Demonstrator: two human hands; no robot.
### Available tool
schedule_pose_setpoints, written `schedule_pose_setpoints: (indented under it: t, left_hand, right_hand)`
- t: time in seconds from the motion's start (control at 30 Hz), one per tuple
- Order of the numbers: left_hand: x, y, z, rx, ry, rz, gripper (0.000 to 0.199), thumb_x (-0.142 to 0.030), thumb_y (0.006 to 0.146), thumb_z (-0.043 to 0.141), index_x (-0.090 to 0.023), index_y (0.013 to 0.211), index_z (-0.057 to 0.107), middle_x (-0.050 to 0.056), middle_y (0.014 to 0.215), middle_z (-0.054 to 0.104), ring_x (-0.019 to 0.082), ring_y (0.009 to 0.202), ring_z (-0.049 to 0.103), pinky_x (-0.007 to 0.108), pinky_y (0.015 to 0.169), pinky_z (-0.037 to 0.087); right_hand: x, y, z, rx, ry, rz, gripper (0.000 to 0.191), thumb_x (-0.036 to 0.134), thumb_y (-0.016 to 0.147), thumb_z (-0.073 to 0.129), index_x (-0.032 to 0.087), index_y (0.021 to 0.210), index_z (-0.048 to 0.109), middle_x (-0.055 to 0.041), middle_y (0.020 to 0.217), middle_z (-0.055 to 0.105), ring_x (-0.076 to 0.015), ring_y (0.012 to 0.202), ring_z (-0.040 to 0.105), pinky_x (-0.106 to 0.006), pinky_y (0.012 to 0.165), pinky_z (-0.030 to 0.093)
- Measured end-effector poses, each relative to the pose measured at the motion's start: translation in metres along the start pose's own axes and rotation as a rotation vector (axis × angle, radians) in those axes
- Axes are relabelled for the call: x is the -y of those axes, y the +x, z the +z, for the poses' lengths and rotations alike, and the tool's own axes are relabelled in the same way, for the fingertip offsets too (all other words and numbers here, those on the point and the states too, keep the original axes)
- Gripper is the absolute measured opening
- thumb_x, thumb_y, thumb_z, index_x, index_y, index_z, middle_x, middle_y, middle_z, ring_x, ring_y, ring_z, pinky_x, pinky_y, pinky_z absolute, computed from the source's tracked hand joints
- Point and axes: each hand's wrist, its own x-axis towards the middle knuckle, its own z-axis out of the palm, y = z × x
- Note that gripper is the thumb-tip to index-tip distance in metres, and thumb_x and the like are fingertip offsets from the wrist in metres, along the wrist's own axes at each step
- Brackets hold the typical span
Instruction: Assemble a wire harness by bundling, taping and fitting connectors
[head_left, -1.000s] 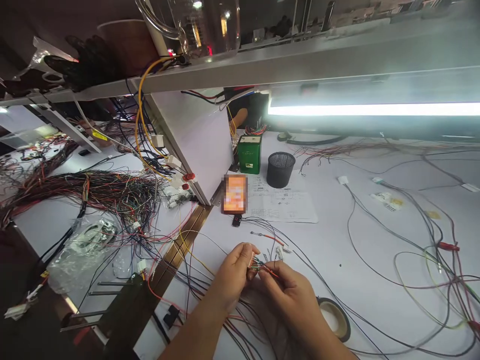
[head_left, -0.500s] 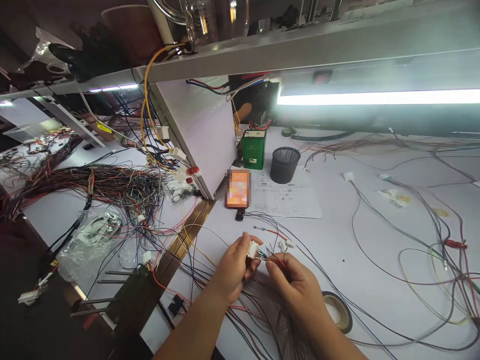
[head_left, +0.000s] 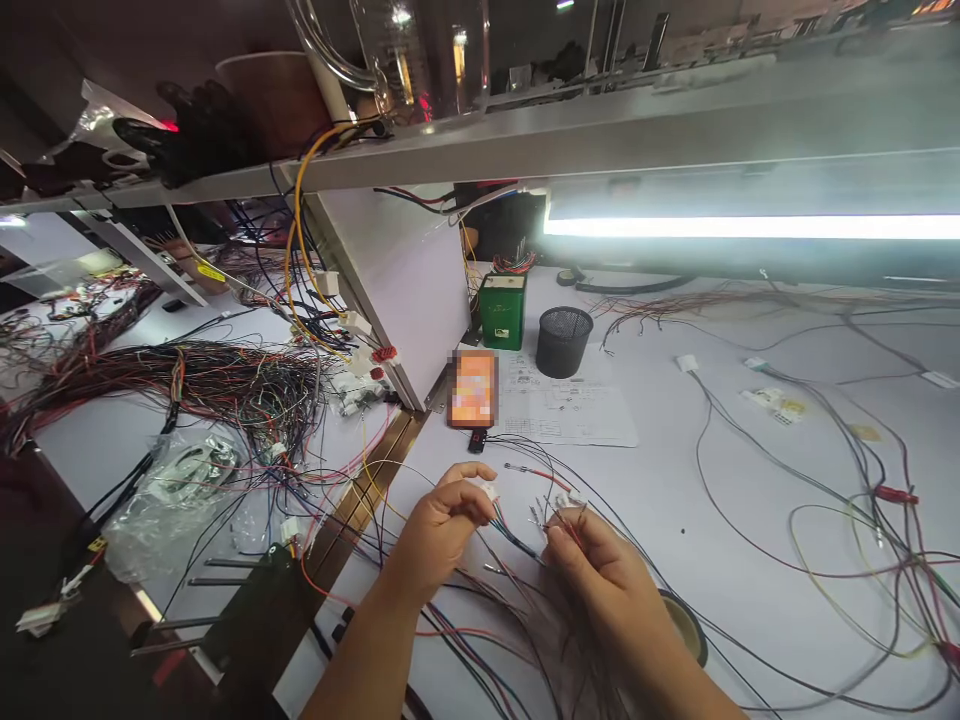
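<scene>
A small white plug connector (head_left: 490, 491) shows at the curled fingers of my left hand (head_left: 442, 530), which partly hide it. Coloured wires (head_left: 514, 538) run from the connector down toward my right hand (head_left: 600, 570). That hand is closed around a bunch of thin wires, pinched between thumb and forefinger. Their crimped metal ends (head_left: 537, 510) stick up past the fingertips. More of the bunch hangs below the hand onto the table. Just beyond the right fingers lies another white connector (head_left: 571, 497), partly covered.
A tape roll (head_left: 684, 628) lies beside my right forearm. Farther back are a mesh cup (head_left: 564, 342), a green box (head_left: 502, 312), a printed diagram (head_left: 570, 400) and a blurred orange rectangle (head_left: 473, 390). Loose wires spread at right; a large wire bundle (head_left: 202, 385) lies left. A shelf (head_left: 600, 140) crosses above.
My left hand has moved left, away from the right hand, and its fingers have shifted around the connector. More wire shows between the hands. The view has tilted slightly upward.
</scene>
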Motion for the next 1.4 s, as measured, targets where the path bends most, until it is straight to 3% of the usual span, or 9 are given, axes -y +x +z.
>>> schedule_pose_setpoints:
  t: [0.13, 0.23, 0.37, 0.47, 0.63, 0.77, 0.97, 1.2, 1.4]
  left_hand:
    - [0.005, 0.001, -0.002, -0.035, -0.059, -0.050, 0.010, -0.015, 0.079, 0.055, -0.019, 0.078, 0.064, 0.002, 0.094, 0.057, 0.009, 0.063, 0.049, 0.026, 0.066, 0.040]
    - [0.001, -0.002, -0.006, 0.080, -0.140, -0.159, 0.019, -0.015, 0.074, 0.056, -0.018, 0.090, 0.066, 0.004, 0.097, 0.059, 0.011, 0.067, 0.054, 0.027, 0.069, 0.041]
    - [-0.005, -0.003, -0.010, 0.114, -0.354, -0.234, 0.039, -0.045, 0.085, 0.051, -0.015, 0.107, 0.062, 0.009, 0.094, 0.062, 0.014, 0.066, 0.055, 0.028, 0.063, 0.043]
    - [-0.006, -0.002, -0.008, 0.047, -0.186, -0.304, 0.048, -0.056, 0.090, 0.044, -0.015, 0.109, 0.059, 0.005, 0.078, 0.060, 0.010, 0.055, 0.048, 0.023, 0.052, 0.036]
    - [-0.006, -0.001, -0.007, 0.150, 0.021, -0.480, 0.051, -0.062, 0.085, 0.049, -0.013, 0.090, 0.061, -0.003, 0.061, 0.047, 0.004, 0.043, 0.035, 0.018, 0.041, 0.019]
    - [-0.006, -0.002, -0.009, 0.102, -0.269, -0.441, 0.040, -0.051, 0.079, 0.067, -0.013, 0.078, 0.055, -0.006, 0.062, 0.040, -0.001, 0.041, 0.024, 0.016, 0.041, 0.010]
    - [-0.003, -0.003, 0.003, 0.057, -0.628, -0.443, 0.035, -0.050, 0.083, 0.063, -0.017, 0.084, 0.049, -0.006, 0.069, 0.047, -0.003, 0.035, 0.025, 0.015, 0.039, 0.012]
    - [-0.002, 0.001, 0.003, -0.067, -0.249, -0.367, 0.044, -0.060, 0.082, 0.057, -0.017, 0.082, 0.052, -0.009, 0.052, 0.032, 0.001, 0.037, 0.018, 0.014, 0.035, 0.008]
    - [0.000, 0.002, 0.002, -0.035, -0.409, -0.449, 0.039, -0.058, 0.082, 0.059, -0.020, 0.086, 0.050, -0.011, 0.048, 0.029, 0.002, 0.035, 0.017, 0.015, 0.037, 0.012]
  right_hand:
    - [0.004, -0.007, 0.002, 0.183, -0.122, -0.126, 0.030, 0.044, 0.097, 0.040, 0.022, 0.083, 0.054, -0.0012, 0.077, 0.060, -0.0158, 0.071, 0.054, -0.026, 0.069, 0.041]
    - [0.004, -0.009, 0.002, 0.227, -0.273, -0.237, 0.024, 0.037, 0.097, 0.041, 0.023, 0.079, 0.049, 0.0009, 0.070, 0.055, -0.0142, 0.062, 0.049, -0.024, 0.060, 0.038]
    - [-0.005, -0.006, -0.001, 0.199, -0.478, -0.501, 0.013, 0.020, 0.095, 0.043, 0.024, 0.084, 0.048, 0.0028, 0.066, 0.055, -0.0121, 0.057, 0.047, -0.023, 0.057, 0.035]
    - [-0.016, -0.003, 0.001, 0.183, -0.577, -0.740, 0.017, 0.007, 0.089, 0.042, 0.024, 0.088, 0.046, 0.0050, 0.062, 0.053, -0.0103, 0.051, 0.043, -0.022, 0.052, 0.029]
    - [-0.023, -0.001, 0.003, 0.145, -0.727, -0.905, 0.024, 0.002, 0.086, 0.041, 0.024, 0.095, 0.043, 0.0069, 0.059, 0.049, -0.0102, 0.047, 0.036, -0.024, 0.049, 0.023]
    - [-0.018, -0.003, 0.004, 0.093, -0.720, -0.876, 0.023, 0.004, 0.088, 0.040, 0.025, 0.095, 0.043, 0.0070, 0.059, 0.050, -0.0105, 0.047, 0.040, -0.023, 0.049, 0.026]
    - [-0.013, -0.004, 0.007, -0.069, -0.673, -0.727, 0.014, 0.011, 0.090, 0.040, 0.024, 0.093, 0.041, 0.0070, 0.059, 0.053, -0.0102, 0.045, 0.044, -0.021, 0.048, 0.030]
    - [-0.017, 0.000, 0.008, -0.095, -0.778, -0.707, 0.017, 0.007, 0.087, 0.038, 0.023, 0.091, 0.044, 0.0064, 0.057, 0.053, -0.0107, 0.044, 0.046, -0.021, 0.048, 0.029]
    - [-0.021, 0.004, 0.007, -0.126, -0.810, -0.690, 0.016, 0.010, 0.088, 0.038, 0.023, 0.089, 0.047, 0.0056, 0.056, 0.055, -0.0110, 0.045, 0.049, -0.021, 0.048, 0.029]
